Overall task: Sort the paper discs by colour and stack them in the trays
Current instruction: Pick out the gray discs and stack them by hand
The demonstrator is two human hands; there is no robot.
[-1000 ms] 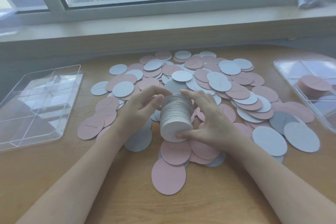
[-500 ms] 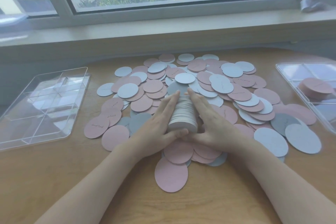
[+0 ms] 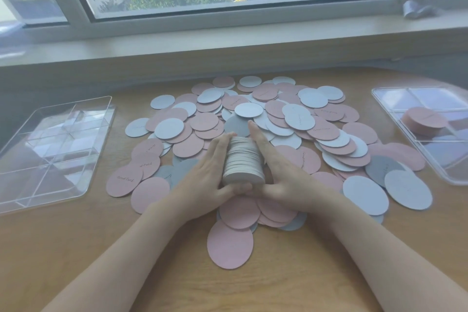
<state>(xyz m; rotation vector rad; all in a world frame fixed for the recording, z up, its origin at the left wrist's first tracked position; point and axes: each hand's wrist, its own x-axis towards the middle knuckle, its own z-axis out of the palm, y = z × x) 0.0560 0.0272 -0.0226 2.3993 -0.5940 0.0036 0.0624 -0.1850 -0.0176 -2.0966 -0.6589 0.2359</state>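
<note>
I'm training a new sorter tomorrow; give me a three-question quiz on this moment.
1. True or false: the left tray already holds a stack of discs.
2. What colour is the stack in the right tray? A) pink B) white C) grey
3. Fill in: the left hand and right hand press flat against a stack of ___ discs lying on its side.

Key: 1 false, it looks empty; 2 A; 3 white.
</note>
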